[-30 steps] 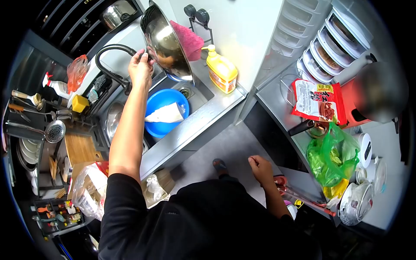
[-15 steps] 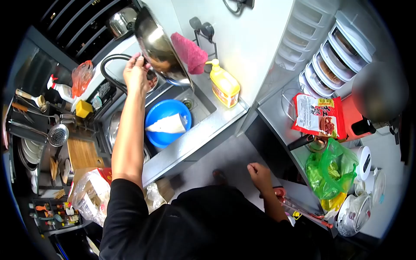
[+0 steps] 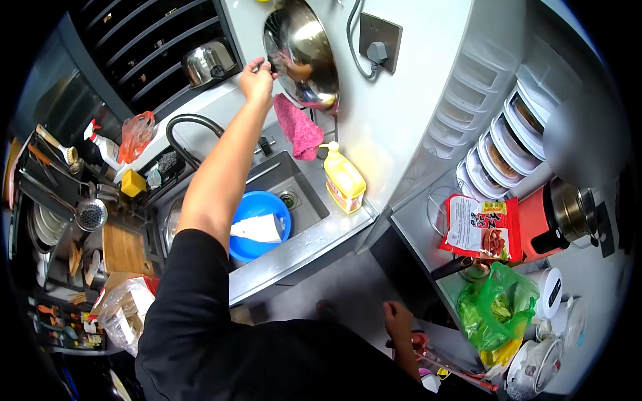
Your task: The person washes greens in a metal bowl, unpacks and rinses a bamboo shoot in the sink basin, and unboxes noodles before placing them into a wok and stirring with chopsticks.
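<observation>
High against the white wall, my left hand (image 3: 257, 79) is closed at the left edge of a large, shiny, rounded metal lid (image 3: 304, 57). The lid stands steeply tilted, just above a pink cloth (image 3: 299, 128) hanging on a rack. My right hand (image 3: 398, 319) hangs low by my side, fingers curled, with no object visible in it. Below my left arm, a blue basin (image 3: 284, 234) sits in the grey sink (image 3: 304, 184) with a white block-like item (image 3: 259, 228) inside. A yellow pump bottle (image 3: 344, 180) stands at the sink's right corner.
A black faucet (image 3: 177, 130) arches behind my left arm. A wall socket (image 3: 381, 41) with a plug is right of the lid. The right counter holds a red-and-white food packet (image 3: 478, 227) and a green bag of leafy vegetables (image 3: 498, 307). A cutting board (image 3: 126, 248) stands at left.
My left hand and the lid have moved up and right, away from over the sink to the wall above the pink cloth. My right hand stays low and curled. The view has shifted.
</observation>
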